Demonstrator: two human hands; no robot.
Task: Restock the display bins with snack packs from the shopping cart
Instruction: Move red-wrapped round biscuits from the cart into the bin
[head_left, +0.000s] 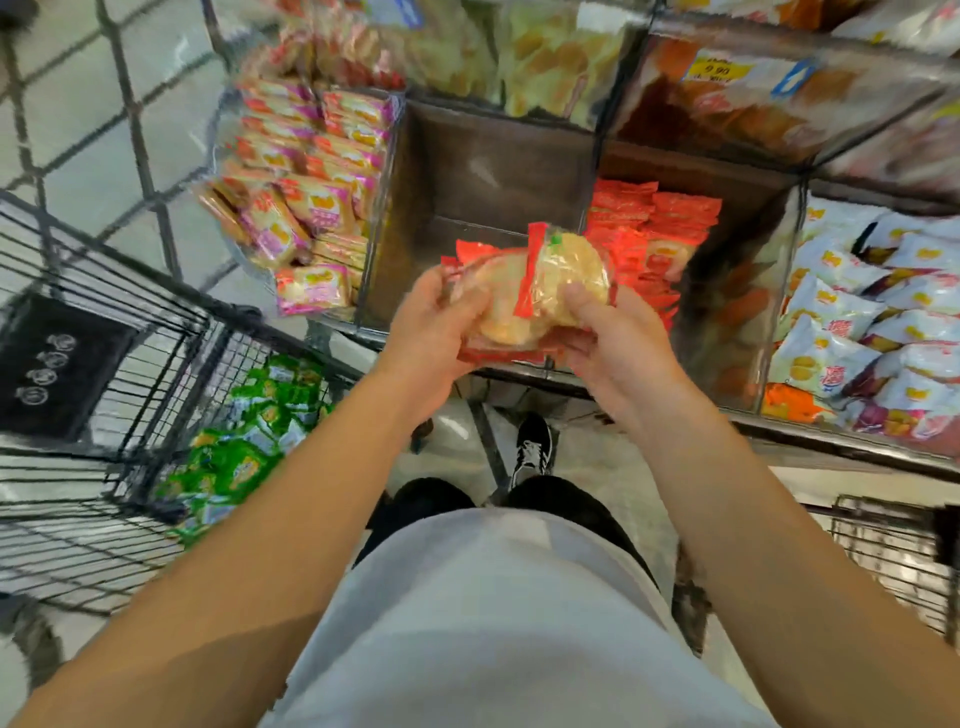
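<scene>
Two hands (524, 332) round several snack packs (540, 286)

I can read just one thing here: a yellow price tag (716, 69) on the front of the upper right display bin (779, 104), and it says "9.90". There's a line of smaller print beneath the number, too blurred for me to make out. Beside it sits a blue label (794, 78); I can't read anything on that. The pink packs (311, 208), red packs (660, 228), white packs (852, 322) and green packs (244, 441) all carry printing, but it's smeared. The dark panel (52, 364) on the cart shows pale round symbols, illegible.
</scene>
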